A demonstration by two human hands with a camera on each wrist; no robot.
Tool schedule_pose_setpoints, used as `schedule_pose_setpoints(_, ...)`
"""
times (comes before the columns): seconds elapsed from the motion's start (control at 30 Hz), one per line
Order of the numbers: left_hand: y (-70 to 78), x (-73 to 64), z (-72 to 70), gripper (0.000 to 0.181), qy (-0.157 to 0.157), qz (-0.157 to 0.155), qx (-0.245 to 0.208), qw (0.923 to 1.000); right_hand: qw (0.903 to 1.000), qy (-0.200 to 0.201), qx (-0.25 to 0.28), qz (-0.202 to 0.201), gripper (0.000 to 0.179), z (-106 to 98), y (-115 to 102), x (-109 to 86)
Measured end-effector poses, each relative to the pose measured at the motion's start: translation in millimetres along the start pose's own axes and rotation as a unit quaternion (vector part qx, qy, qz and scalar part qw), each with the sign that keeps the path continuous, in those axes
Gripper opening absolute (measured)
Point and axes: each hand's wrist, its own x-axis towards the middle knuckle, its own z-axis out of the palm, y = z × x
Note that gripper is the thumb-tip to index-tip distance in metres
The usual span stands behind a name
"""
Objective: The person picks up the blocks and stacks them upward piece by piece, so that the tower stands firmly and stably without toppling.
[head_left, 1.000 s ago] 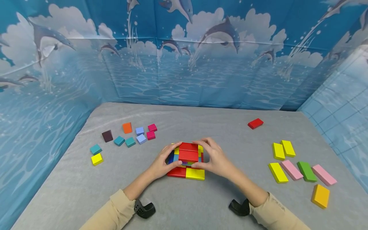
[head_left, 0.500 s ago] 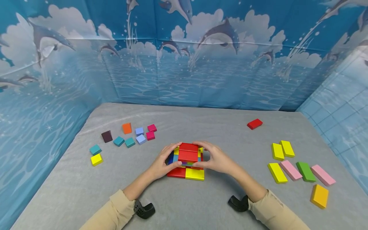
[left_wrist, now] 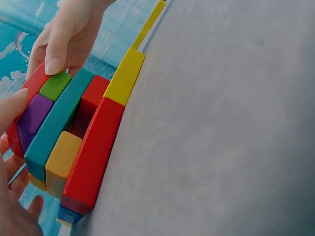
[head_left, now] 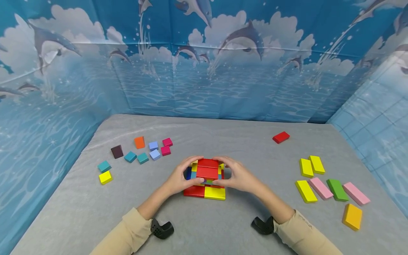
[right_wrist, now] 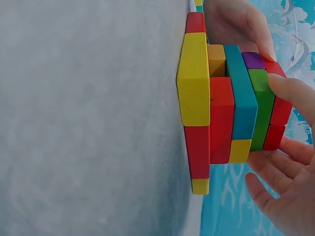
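A stack of coloured wooden blocks rises in the middle of the head view. Two red blocks (head_left: 207, 173) lie side by side on top. My left hand (head_left: 176, 180) holds their left ends, thumb at the near corner and index finger at the far one. Around the right ends, my right hand (head_left: 239, 178) has the same hold. Under the red blocks, the left wrist view shows a purple block (left_wrist: 35, 114), a green block (left_wrist: 55, 86) and a long teal block (left_wrist: 59, 123). At the base a yellow block (right_wrist: 193, 81) meets red ones.
Small blocks, among them an orange one (head_left: 139, 142) and a yellow one (head_left: 105, 177), lie to the left. Yellow, pink and green blocks (head_left: 337, 190) lie right, with an orange-yellow block (head_left: 352, 217) nearer. A lone red block (head_left: 281, 137) sits far back on the grey cloth.
The right index finger, arched higher a second ago, has come down to the far corner of the red blocks. The left hand has shifted slightly; the stack looks the same.
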Motion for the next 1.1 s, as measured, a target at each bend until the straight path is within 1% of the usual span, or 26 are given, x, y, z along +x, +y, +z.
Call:
schedule_pose_setpoints(0.13,-2.7,3.1,-1.2,0.057,-0.01,-0.011,-0.009,0.9998,1.0,-0.007,0.004,-0.005,0.068,-1.3,1.5,-0.6)
schedule_pose_setpoints(0.2,-3.8,3.4,-1.6,0.057,-0.012,-0.014,-0.013,0.9998,0.9995,-0.028,0.013,-0.005,0.07,-5.5,4.1,-0.9)
schedule_pose_setpoints(0.27,-4.3,3.5,-1.4,0.057,-0.013,-0.019,-0.016,0.9996,0.9979,-0.057,0.029,-0.001,0.073,-16.4,9.9,-0.8)
schedule_pose_setpoints(0.3,-4.5,3.6,-1.3,0.057,-0.013,-0.021,-0.017,0.9996,0.9968,-0.071,0.036,0.004,0.074,-24.6,14.9,-0.7)
schedule_pose_setpoints(0.37,-4.5,3.3,-1.1,0.057,-0.01,-0.025,-0.021,0.9994,0.9957,-0.084,0.035,0.017,0.073,-45.5,30.7,-0.3)
schedule_pose_setpoints(0.43,-4.8,2.9,-1.0,0.057,-0.008,-0.029,-0.023,0.9993,0.9968,-0.067,0.024,0.037,0.069,-70.6,51.5,-0.9)
schedule_pose_setpoints(0.5,-5.2,2.5,-1.2,0.057,-0.005,-0.03,-0.027,0.9992,0.9974,-0.03,-0.006,0.066,0.063,-95.6,75.9,-3.6)
schedule_pose_setpoints(0.53,-5.4,2.4,-1.4,0.057,-0.004,-0.032,-0.029,0.9991,0.996,-0.01,-0.024,0.086,0.061,-107.4,87.6,-5.9)
schedule_pose_setpoints(0.6,-5.5,2.4,-1.5,0.057,-0.004,-0.035,-0.03,0.9989,0.99,0.027,-0.061,0.124,0.056,-127.6,110.1,-12.0)
schedule_pose_setpoints(0.67,-5.7,2.2,-1.6,0.057,-0.005,-0.038,-0.03,0.9988,0.9802,0.05,-0.095,0.167,0.053,-141.5,130.1,-18.1)
schedule_pose_setpoints(0.77,-5.5,2.0,-1.6,0.057,-0.006,-0.043,-0.029,0.9986,0.9643,0.067,-0.136,0.217,0.052,-152.3,153.9,-25.6)
schedule_pose_setpoints(0.83,-5.7,2.0,-1.7,0.057,-0.006,-0.045,-0.028,0.9986,0.9558,0.069,-0.153,0.242,0.053,-155.0,165.2,-29.0)
schedule_pose_setpoints(0.87,-5.7,2.1,-1.8,0.057,-0.006,-0.043,-0.029,0.9986,0.9528,0.067,-0.162,0.248,0.053,-155.9,169.9,-30.2)
schedule_pose_setpoints(0.97,-5.6,2.3,-2.2,0.057,-0.005,-0.042,-0.03,0.9987,0.9489,0.051,-0.175,0.258,0.055,-157.1,180.2,-31.6)
schedule_pose_setpoints(1.1,-5.5,2.4,-2.4,0.057,-0.008,-0.048,-0.03,0.9984,0.9477,0.028,-0.18,0.262,0.055,-156.2,187.1,-31.2)
